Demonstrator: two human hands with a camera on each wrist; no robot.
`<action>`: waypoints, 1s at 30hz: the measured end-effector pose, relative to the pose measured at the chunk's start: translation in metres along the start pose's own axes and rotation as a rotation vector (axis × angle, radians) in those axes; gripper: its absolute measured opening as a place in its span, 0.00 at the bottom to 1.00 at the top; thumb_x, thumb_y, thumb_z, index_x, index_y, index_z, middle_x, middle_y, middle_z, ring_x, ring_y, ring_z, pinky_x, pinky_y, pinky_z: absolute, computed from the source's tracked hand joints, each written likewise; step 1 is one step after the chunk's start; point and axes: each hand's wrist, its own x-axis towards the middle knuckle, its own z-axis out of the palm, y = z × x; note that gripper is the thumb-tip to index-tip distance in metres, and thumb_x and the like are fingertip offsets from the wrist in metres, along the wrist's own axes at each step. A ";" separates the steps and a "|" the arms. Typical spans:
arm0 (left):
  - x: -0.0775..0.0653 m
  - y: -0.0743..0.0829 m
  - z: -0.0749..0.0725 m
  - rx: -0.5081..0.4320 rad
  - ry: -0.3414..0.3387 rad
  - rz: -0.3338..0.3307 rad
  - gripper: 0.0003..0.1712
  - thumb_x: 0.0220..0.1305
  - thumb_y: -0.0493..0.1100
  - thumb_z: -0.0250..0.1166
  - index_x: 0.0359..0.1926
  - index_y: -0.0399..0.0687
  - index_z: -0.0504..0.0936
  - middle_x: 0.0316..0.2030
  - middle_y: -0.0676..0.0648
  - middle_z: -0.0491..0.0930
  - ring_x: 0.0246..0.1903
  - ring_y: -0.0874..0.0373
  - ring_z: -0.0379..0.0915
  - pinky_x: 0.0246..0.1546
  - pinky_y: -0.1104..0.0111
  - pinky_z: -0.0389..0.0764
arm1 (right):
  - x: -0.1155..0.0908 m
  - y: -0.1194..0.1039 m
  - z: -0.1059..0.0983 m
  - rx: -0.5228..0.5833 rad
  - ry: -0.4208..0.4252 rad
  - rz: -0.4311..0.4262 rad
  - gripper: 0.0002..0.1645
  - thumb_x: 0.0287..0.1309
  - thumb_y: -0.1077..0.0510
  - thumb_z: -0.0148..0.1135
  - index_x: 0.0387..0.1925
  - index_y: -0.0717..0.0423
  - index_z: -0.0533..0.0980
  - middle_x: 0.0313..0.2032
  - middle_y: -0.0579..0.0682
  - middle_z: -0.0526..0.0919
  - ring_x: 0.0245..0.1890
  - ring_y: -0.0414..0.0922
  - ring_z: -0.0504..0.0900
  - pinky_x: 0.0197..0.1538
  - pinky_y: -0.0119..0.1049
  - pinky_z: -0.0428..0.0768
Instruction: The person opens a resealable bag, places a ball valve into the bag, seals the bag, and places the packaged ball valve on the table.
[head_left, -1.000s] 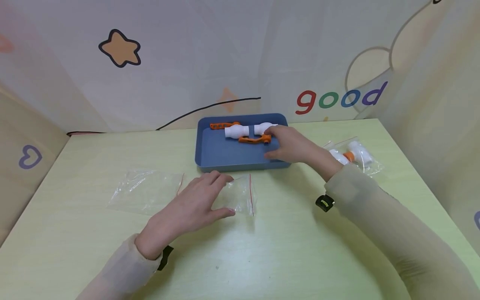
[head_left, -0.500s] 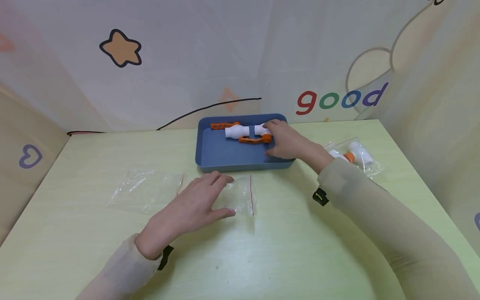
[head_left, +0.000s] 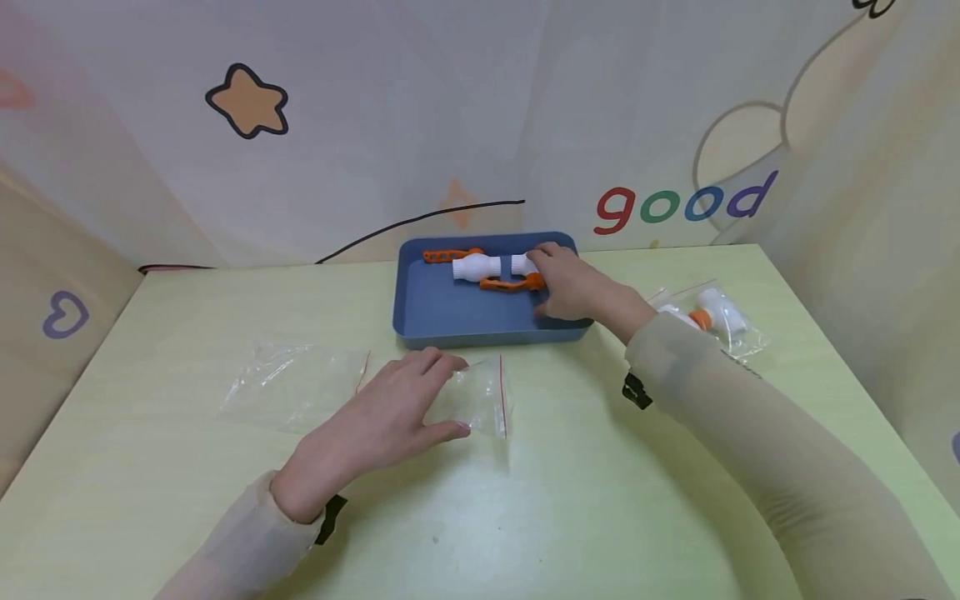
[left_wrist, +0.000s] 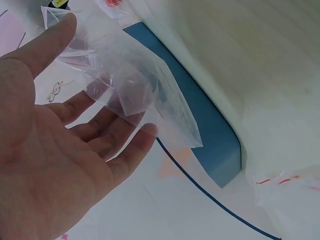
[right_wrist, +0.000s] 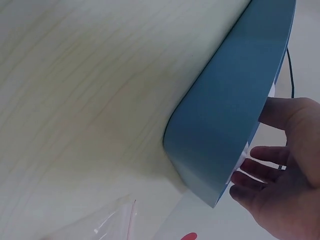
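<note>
My left hand (head_left: 378, 408) is spread around a clear zip bag (head_left: 483, 392) with a red seal line, thumb well apart from the fingers. In the left wrist view the fingertips touch the crinkled plastic bag (left_wrist: 125, 85). My right hand (head_left: 573, 285) reaches into the blue tray (head_left: 442, 321), thumb and fingers spread, over a white ribbed plastic fitting (head_left: 520, 264) that it partly covers. Left of that fitting lies another white ribbed fitting (head_left: 476, 267). An orange lever (head_left: 506, 285) lies in front and a second orange lever (head_left: 447, 255) behind.
A larger clear zip bag (head_left: 300, 383) lies flat left of my left hand. Right of the tray, a clear bag (head_left: 723, 317) holds white fittings and an orange part, partly behind my right forearm. A printed curtain hangs along the table's back edge.
My right hand has shifted slightly left over the right white fitting, covering more of it. My left hand and its bag hold their place.
</note>
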 end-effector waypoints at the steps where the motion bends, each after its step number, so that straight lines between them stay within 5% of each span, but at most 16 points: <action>1: 0.000 0.000 0.000 0.003 0.001 0.003 0.38 0.55 0.59 0.71 0.60 0.45 0.71 0.48 0.48 0.74 0.42 0.58 0.71 0.45 0.62 0.73 | 0.000 0.000 0.000 0.004 0.006 0.000 0.50 0.50 0.55 0.73 0.69 0.63 0.57 0.68 0.61 0.55 0.65 0.56 0.59 0.65 0.51 0.63; 13: 0.000 -0.001 0.000 0.009 -0.009 0.000 0.38 0.55 0.60 0.70 0.61 0.46 0.71 0.50 0.48 0.73 0.43 0.57 0.71 0.47 0.61 0.73 | -0.002 -0.003 -0.001 0.027 0.029 -0.046 0.36 0.49 0.64 0.71 0.61 0.62 0.69 0.58 0.59 0.65 0.54 0.54 0.66 0.59 0.48 0.72; 30: 0.000 -0.001 0.000 0.017 -0.010 0.012 0.37 0.56 0.59 0.70 0.61 0.45 0.71 0.48 0.48 0.74 0.43 0.57 0.71 0.46 0.62 0.73 | 0.000 0.007 0.002 0.076 0.010 0.039 0.35 0.55 0.64 0.68 0.62 0.65 0.62 0.56 0.62 0.71 0.52 0.55 0.70 0.61 0.49 0.69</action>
